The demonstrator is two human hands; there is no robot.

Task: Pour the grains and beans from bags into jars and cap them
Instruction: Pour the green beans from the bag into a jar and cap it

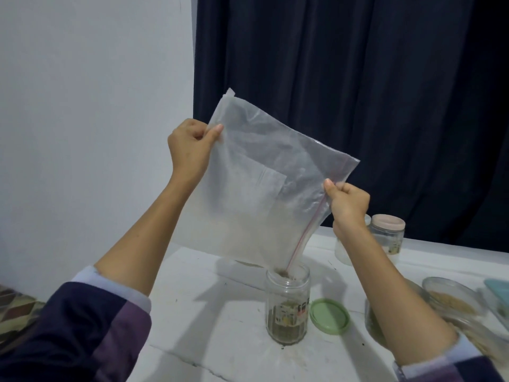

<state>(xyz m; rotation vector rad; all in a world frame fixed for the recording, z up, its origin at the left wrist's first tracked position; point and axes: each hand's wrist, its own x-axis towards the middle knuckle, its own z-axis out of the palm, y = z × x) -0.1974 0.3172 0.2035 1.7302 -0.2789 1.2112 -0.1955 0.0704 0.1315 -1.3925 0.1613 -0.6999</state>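
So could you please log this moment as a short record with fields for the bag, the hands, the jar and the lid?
bag: large clear plastic zip bag, tilted, its lower corner at the jar mouth, nearly empty
left hand: left hand pinches the bag's upper edge
right hand: right hand pinches the red zip edge
jar: open glass jar, partly filled with dark grains, on the white table
lid: round green plastic lid, lying beside the jar
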